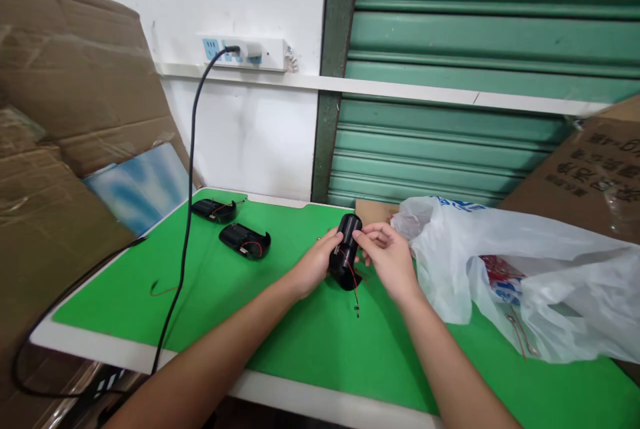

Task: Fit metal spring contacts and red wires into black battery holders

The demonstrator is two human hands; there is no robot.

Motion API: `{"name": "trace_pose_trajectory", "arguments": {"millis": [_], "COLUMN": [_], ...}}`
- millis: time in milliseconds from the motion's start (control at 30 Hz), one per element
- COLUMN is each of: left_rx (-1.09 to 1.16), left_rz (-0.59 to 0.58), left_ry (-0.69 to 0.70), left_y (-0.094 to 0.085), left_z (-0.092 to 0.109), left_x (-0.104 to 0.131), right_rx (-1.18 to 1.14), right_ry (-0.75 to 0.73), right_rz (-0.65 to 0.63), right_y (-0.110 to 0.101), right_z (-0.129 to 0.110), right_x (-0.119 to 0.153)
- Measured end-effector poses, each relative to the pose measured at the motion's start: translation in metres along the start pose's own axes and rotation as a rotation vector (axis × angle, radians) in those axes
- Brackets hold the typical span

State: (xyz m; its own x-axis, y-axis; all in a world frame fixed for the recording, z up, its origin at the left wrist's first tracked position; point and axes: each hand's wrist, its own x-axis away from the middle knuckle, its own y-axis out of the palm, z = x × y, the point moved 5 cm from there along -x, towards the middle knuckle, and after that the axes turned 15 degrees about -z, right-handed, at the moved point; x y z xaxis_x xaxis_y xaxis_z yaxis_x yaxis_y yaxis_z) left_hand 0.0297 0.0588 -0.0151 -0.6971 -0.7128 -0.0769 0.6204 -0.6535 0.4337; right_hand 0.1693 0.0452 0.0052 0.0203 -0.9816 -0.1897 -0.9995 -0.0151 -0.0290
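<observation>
A black plastic housing (349,269) is held above the green mat, with a thin red wire (356,285) hanging from it to a small connector end. My left hand (316,265) grips its left side, thumb on top. At its right edge, my right hand (387,254) has thumb and fingers pinched together against the housing; anything between those fingertips is too small to make out. Two similar black housings, one nearer (245,242) and one farther back (215,209), lie on the mat to the left, each with a red wire.
A white plastic bag (450,269) with red-and-blue contents spreads over the table's right side. A black cable (193,169) drops from the wall power strip (245,53) across the left. Cardboard stands at left (75,69) and right (590,169). A loose wire (165,292) lies on the green mat (280,322).
</observation>
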Motion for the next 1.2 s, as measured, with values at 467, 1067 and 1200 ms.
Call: {"name": "trace_pose_trajectory", "arguments": {"millis": [467,1067,1200], "left_rx": [-0.117,-0.608,-0.629], "left_rz": [0.123,0.098,0.081], "left_ry": [0.161,0.204,0.189], "left_y": [-0.018,-0.014,-0.013], "left_z": [0.005,0.013,0.012], "left_x": [-0.006,0.004,0.004], "right_rx": [0.556,0.752,0.772], "right_ry": [-0.310,-0.336,-0.363], "right_rz": [-0.049,-0.155,-0.137], "right_y": [0.026,0.026,0.025], "right_z": [-0.023,-0.021,-0.022], "right_x": [0.018,0.018,0.018]}}
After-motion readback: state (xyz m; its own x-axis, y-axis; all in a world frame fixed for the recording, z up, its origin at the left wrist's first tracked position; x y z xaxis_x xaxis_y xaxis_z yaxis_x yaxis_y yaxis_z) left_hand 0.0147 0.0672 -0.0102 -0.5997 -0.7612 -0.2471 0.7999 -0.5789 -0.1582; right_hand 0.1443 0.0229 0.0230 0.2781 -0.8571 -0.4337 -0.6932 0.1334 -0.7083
